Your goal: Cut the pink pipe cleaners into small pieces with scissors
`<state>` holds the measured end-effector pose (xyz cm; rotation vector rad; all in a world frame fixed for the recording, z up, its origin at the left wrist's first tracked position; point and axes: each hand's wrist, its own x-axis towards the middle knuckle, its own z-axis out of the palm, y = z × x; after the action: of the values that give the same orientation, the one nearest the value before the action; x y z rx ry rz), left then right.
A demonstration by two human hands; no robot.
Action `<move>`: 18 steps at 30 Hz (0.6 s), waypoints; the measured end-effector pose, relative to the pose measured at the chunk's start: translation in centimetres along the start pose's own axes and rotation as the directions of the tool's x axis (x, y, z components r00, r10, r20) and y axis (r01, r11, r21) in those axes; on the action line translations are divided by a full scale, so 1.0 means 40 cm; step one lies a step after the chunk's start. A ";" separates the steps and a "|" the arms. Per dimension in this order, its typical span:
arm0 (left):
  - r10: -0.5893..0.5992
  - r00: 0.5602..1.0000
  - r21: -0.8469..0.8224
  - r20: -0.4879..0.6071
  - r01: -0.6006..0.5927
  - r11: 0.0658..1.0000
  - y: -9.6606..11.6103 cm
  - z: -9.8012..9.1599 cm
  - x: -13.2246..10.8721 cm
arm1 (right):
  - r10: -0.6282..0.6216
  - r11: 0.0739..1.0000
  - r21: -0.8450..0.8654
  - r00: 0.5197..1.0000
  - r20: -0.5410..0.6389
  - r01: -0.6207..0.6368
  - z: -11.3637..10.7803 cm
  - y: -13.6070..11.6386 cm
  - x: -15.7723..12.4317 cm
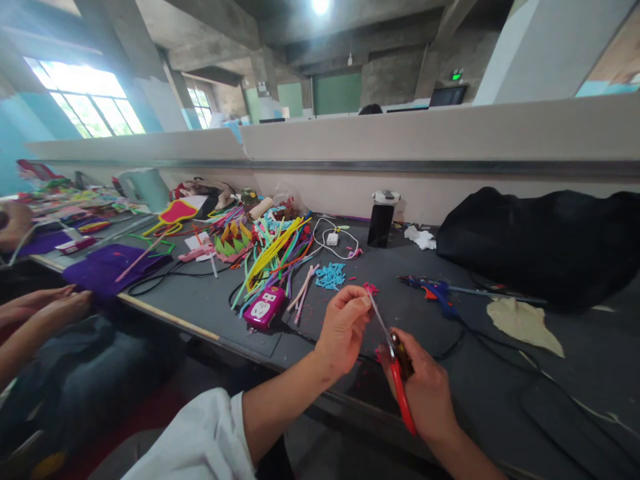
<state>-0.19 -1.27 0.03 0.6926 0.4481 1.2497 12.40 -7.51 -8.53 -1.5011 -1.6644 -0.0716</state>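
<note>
My right hand (425,380) is closed around red-handled scissors (403,400), whose blades point up and away toward my left fingertips. My left hand (347,327) is pinched near the blade tips; whatever sits between thumb and forefinger is too small or hidden to make out. Just past my left fingers lie small pink pieces (371,288). A heap of short blue pieces (330,275) rests on the dark table (320,308) to their left. Two or so pale pink fuzzy sticks (303,293) lie beside that heap.
A purple box (265,308) and a bundle of coloured pipe cleaners (275,253) stand left. Rightward are a blue glue gun (440,297) with its cord, a black bag (540,247) and a bottle (383,220). Another person's hands (60,310) work at far left by purple cloth (110,270).
</note>
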 end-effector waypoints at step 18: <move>0.026 1.000 0.012 0.014 -0.026 1.000 -0.003 -0.007 0.002 | -0.038 0.997 0.066 0.999 -0.011 0.038 -0.011 -0.014 0.011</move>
<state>-0.27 -1.14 -0.24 0.7194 0.4366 1.2664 12.22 -7.58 -7.70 -1.4181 -1.6717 -0.0440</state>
